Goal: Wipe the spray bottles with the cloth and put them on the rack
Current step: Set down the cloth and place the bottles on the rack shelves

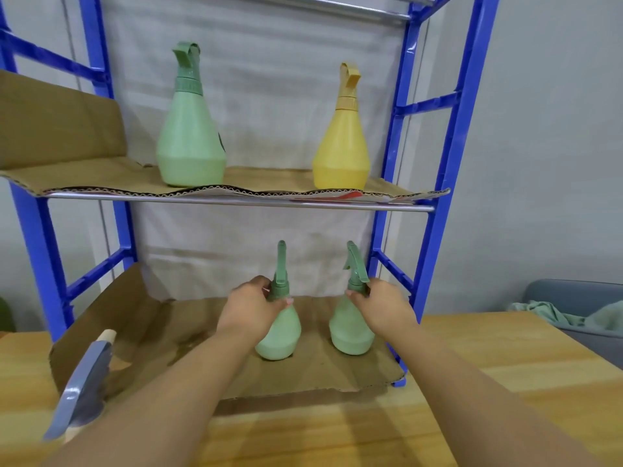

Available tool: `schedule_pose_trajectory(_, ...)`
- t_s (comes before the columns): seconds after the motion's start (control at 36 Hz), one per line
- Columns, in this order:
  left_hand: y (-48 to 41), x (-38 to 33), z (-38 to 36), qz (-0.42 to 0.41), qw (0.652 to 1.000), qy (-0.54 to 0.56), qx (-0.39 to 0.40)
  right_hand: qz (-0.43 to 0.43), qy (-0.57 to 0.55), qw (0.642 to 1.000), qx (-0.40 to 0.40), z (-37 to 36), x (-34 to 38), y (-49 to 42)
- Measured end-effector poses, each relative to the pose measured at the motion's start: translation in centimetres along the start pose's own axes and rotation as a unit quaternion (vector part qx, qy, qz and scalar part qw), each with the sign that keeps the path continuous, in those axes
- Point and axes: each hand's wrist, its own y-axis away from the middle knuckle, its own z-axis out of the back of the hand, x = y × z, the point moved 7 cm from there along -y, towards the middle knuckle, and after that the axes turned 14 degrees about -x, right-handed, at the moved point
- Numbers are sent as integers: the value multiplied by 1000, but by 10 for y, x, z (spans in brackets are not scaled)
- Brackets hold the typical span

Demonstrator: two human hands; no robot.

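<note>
Fingers (266, 288) of L hand (253, 301) grip L bottle (279, 335) at the neck; R hand (382, 303) grips R bottle (352, 332) likewise. Both stand on lower shelf (135, 332), nr its right edge, so prob. the placing step. Next: let go w/o tipping. Upper shelf (101, 176) holds 2 more. Cloth (573, 316) lies past table's (472, 365) right edge; blue tool (84, 382) sits beside L forearm.
</note>
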Motion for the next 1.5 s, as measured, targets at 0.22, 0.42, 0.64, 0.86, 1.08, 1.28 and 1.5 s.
schedule_pose_trajectory(0.22, 17, -9, 26, -58, 986, -154, -15, -8, 64, 997, 36, 25, 6, 9)
schedule_pose_trajectory(0.42, 63, -12, 55, -88, 977, -189, 33, 38, 158, 981, 101, 50, 21, 45)
schedule_pose_trajectory(0.64, 128, 9, 94, -82, 964, -229, 103, 109, 206, 957, 175, 60, 42, 117)
schedule_pose_trajectory(0.86, 177, 68, 138, -56, 950, -285, 118, 192, 238, 913, 270, 35, 70, 191)
schedule_pose_trajectory(1.08, 197, 138, 194, 21, 937, -331, 110, 217, 181, 908, 309, -6, 124, 240)
schedule_pose_trajectory(1.28, 193, 179, 236, 67, 923, -366, 100, 243, 152, 922, 260, -38, 179, 255)
schedule_pose_trajectory(1.5, 182, 198, 256, 64, 913, -391, 92, 193, 23, 962, 190, -60, 226, 250)
